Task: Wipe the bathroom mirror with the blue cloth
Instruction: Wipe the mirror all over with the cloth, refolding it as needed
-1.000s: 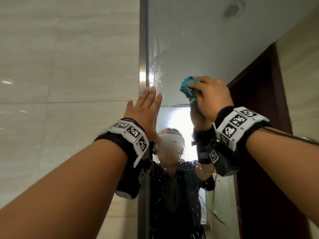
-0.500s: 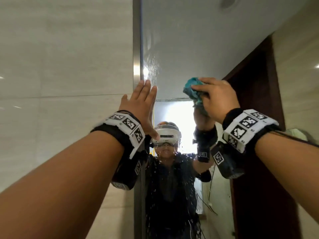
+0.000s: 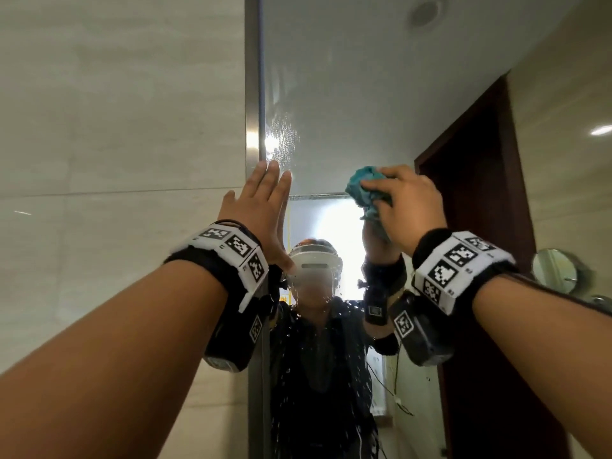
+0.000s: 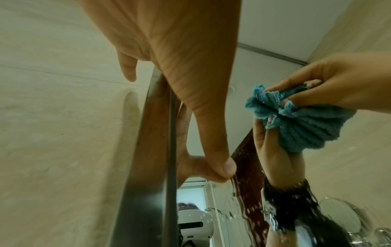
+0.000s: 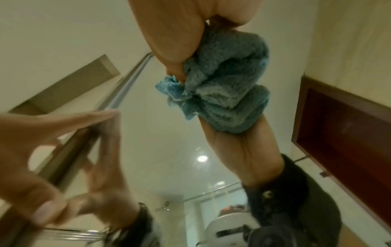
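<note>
Head view first: we take the mirror's metal frame (image 3: 252, 94) as our landmark. Our left hand (image 3: 255, 213) lies flat with fingers straight, its palm on the frame and its fingertips reaching onto the glass just right of it, holding nothing. Well to the right of the frame, our right hand (image 3: 405, 202) has its fingers curled round the bunched blue cloth (image 3: 362, 188) and presses it against the mirror (image 3: 347, 94). The two hands are apart, with bare glass between them.

From the left wrist camera we see the blue cloth (image 4: 296, 120) crumpled into a wad, meeting its own reflection, so we judge it is touching the glass. The right wrist picture is blurred, but the cloth (image 5: 224, 93) shows pinched under our thumb.

Water droplets (image 3: 281, 140) cling to the glass just right of the frame, above our left fingertips, and more streaks run down the mirror below both hands. To do this stroke well, we should probably flatten the wad so more of it meets the glass, keep even pressure, and sweep in overlapping passes toward the frame, working from the top down so runs are caught. Our left fingers likely leave marks near the frame; we would wipe that strip last.
</note>
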`<state>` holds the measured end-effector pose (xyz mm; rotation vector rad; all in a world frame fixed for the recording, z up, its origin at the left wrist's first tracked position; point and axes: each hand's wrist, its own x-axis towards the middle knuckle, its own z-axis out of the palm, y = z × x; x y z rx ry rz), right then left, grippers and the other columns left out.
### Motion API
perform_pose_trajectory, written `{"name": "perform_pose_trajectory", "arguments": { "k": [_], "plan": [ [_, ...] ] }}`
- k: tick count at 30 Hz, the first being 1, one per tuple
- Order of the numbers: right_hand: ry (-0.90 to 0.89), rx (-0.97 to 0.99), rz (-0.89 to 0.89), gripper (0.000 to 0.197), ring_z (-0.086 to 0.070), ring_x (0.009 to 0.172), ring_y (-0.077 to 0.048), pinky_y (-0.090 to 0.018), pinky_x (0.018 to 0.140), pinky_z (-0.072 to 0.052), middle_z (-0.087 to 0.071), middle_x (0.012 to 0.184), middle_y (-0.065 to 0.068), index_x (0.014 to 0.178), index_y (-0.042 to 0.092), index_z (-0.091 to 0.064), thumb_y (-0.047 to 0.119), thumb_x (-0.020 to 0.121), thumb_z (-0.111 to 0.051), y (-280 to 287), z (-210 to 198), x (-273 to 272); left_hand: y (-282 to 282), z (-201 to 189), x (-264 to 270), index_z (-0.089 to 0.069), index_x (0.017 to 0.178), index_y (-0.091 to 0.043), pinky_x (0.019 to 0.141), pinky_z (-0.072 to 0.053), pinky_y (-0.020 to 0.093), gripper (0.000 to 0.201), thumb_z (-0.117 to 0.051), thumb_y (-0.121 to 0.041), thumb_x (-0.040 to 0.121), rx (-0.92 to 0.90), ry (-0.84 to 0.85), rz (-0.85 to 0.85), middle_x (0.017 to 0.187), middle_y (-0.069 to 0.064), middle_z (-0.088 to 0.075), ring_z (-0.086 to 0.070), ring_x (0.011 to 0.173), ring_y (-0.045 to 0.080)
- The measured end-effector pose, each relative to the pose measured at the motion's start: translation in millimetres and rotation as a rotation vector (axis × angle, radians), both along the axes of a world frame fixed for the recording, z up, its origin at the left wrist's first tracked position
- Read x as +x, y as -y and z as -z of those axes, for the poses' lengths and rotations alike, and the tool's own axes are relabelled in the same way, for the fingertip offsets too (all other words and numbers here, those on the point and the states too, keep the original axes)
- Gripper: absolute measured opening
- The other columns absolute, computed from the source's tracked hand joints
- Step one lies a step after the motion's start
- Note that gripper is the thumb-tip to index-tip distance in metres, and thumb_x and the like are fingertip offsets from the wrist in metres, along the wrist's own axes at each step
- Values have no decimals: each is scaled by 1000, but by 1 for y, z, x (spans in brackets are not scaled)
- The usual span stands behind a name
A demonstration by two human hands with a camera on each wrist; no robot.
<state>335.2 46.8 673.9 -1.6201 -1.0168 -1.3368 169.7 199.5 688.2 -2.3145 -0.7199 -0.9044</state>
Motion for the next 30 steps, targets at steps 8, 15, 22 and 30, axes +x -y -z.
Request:
{"name": "perform_pose_trajectory", "arguments": {
  "k": [8, 15, 22, 30],
  "plan": [
    [258, -355, 63, 41, -51, 90, -28, -34, 77, -43, -59, 124, -1, 116, 26, -65, 11, 79, -68, -14, 51, -16, 4, 0, -1, 22, 147, -17, 116, -7, 54, 148, -68, -81, 48, 62, -10, -65, 155, 0, 25, 21, 143, 19],
    [33, -117, 9, 37, -44, 109, -30, -28, 93, -32, -51, 127, -1, 122, 28, -61, 15, 88, -57, -24, 13, -23, -4, 43, -20, 25, 146, -14, 118, 2, 45, 141, -66, -76, 58, 0, -10, 71, 151, 3, 35, 28, 140, 20],
    [336, -424, 23, 34, -47, 105, -27, -37, 86, -43, -53, 131, 2, 122, 25, -62, 35, 91, -53, -50, 58, -59, -15, 64, -19, 23, 145, -10, 119, -7, 43, 144, -67, -77, 56, 45, -18, 69, 149, 7, 37, 29, 140, 23],
    [246, -252, 72, 29, -45, 105, -32, -33, 86, -33, -55, 125, -3, 118, 27, -64, 22, 92, -54, -52, 4, -45, -15, 64, -19, 26, 144, -11, 119, -8, 45, 144, -69, -75, 56, 39, -24, 43, 149, 6, 38, 30, 139, 23]
  ]
}}
